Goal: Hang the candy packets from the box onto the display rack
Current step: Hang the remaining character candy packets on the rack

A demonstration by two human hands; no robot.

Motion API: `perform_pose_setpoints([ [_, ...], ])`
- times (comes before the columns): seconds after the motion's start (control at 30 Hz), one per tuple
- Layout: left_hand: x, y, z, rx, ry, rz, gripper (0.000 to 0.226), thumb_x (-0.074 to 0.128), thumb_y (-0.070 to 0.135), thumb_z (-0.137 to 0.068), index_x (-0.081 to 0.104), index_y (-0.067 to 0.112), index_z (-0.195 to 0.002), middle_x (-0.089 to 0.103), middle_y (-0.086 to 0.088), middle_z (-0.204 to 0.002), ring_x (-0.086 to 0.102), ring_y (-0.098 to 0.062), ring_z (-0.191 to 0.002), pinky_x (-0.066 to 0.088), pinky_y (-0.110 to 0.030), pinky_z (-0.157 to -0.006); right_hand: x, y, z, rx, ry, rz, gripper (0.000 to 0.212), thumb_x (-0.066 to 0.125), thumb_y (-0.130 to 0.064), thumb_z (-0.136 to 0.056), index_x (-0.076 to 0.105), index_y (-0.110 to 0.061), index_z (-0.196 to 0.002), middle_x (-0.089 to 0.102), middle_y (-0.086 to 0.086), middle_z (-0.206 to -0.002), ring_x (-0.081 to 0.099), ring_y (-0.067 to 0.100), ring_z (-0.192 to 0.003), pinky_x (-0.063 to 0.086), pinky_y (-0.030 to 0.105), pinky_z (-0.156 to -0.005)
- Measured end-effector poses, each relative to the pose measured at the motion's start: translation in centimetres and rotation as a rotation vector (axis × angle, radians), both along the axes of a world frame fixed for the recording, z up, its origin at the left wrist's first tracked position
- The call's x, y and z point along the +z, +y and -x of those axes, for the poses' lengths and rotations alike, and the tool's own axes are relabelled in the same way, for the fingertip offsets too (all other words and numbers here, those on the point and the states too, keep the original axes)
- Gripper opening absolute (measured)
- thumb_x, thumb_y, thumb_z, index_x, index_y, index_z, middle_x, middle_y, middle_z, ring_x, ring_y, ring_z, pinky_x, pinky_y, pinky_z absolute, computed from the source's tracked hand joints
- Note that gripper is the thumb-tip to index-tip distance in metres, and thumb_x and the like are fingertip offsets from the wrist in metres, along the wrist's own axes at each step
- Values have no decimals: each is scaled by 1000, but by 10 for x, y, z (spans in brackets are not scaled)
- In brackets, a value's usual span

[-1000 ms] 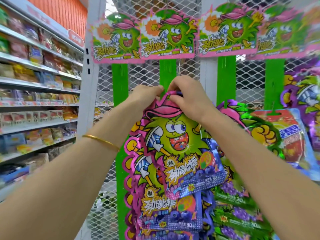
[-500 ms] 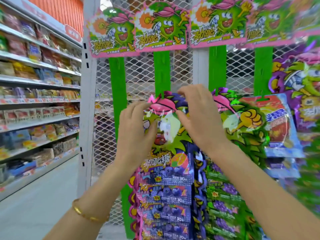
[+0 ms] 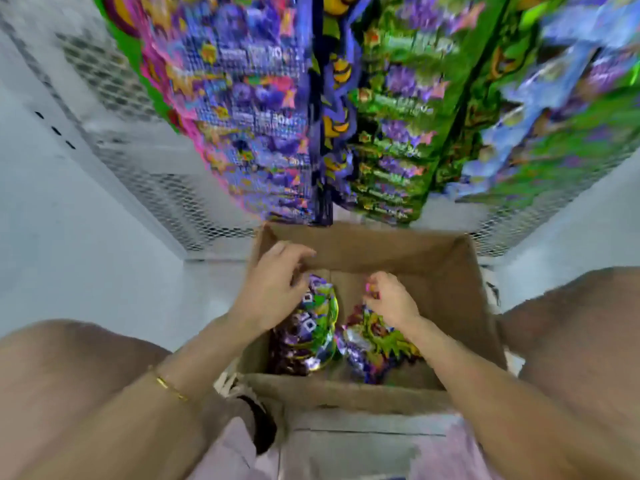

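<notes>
- Two bunches of candy packets are lying side by side on the floor of the cardboard box (image 3: pixel 363 252): the left bunch (image 3: pixel 308 341) is sitting against the left wall, and the right bunch (image 3: pixel 381 344) is sitting just beside it.
- The box is standing open on the pale floor between the person's knees, with its far wall sitting close to the foot of the display rack (image 3: pixel 166 188).
- The left hand (image 3: pixel 273 292) is reaching into the box over the top end of the left bunch. Its fingers are spreading apart and bending loosely, and nothing is showing in its grasp. Motion blur is preventing a finding on whether the fingertips are touching the packets.
- The right hand (image 3: pixel 389 301) is reaching in directly above the right bunch. Its fingers are curling together and appear to be pinching a pink packet tip at the top edge of that bunch.
- Hung packets (image 3: pixel 263 133) are filling the rack above the box in purple and green columns, overlapping one another.
- A gold bracelet (image 3: pixel 166 384) is sitting on the left forearm.
</notes>
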State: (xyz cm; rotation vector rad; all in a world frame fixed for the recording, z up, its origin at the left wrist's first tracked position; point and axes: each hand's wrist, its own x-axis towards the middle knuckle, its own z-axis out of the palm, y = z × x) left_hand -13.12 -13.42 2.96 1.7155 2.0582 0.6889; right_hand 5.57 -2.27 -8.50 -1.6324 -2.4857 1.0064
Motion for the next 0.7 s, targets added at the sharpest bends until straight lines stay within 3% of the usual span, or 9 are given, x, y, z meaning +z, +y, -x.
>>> perform_pose_setpoints([
  [0.1,-16,4,1,26,-33,84,33,56,8,-80,59,5,-112,54,-12,-107,55,-24,-95,35,-20,-90,-59,-3,-9,81,-248,162,67,68,-29,-81,36,-10,-135,40,19,-134,41,36,-125,35,39,-102],
  [0.2,-25,4,5,49,-28,138,39,49,17,-77,59,9,-114,52,-9,-109,54,-21,-99,40,-28,-96,-94,2,-15,230,-416,156,81,70,-36,-78,25,-23,-143,15,14,-151,20,41,-136,27,48,-108],
  [0.3,-30,4,5,92,-31,203,36,54,10,-81,58,10,-117,50,-9,-113,56,-24,-99,42,-32,-97,-106,12,1,475,-492,130,86,72,-39,-75,22,-30,-145,-3,5,-156,0,35,-142,24,55,-109],
  [0.4,-33,7,3,126,-41,237,37,57,4,-83,57,10,-119,48,-9,-117,57,-23,-99,40,-28,-98,-113,17,18,662,-589,98,80,68,-41,-78,24,-32,-144,-3,7,-156,-3,35,-142,23,56,-109],
  [0.53,-32,8,0,135,-48,251,36,55,4,-85,56,11,-120,47,-8,-119,57,-20,-99,39,-22,-96,-126,10,13,752,-694,49,65,66,-35,-82,37,-26,-139,1,8,-156,-2,36,-142,18,59,-110],
  [0.6,-32,8,-1,135,-53,247,36,55,5,-85,56,12,-120,47,-6,-119,57,-18,-99,38,-20,-95,-127,8,11,768,-671,-52,53,64,-25,-83,46,-24,-133,14,8,-153,5,34,-142,21,57,-109],
  [0.7,-34,8,-3,137,-80,282,36,54,7,-86,55,15,-121,45,-3,-121,54,-15,-102,37,-18,-92,-111,18,8,775,-631,-122,40,62,-29,-85,54,-26,-124,44,2,-138,21,27,-138,15,60,-110],
])
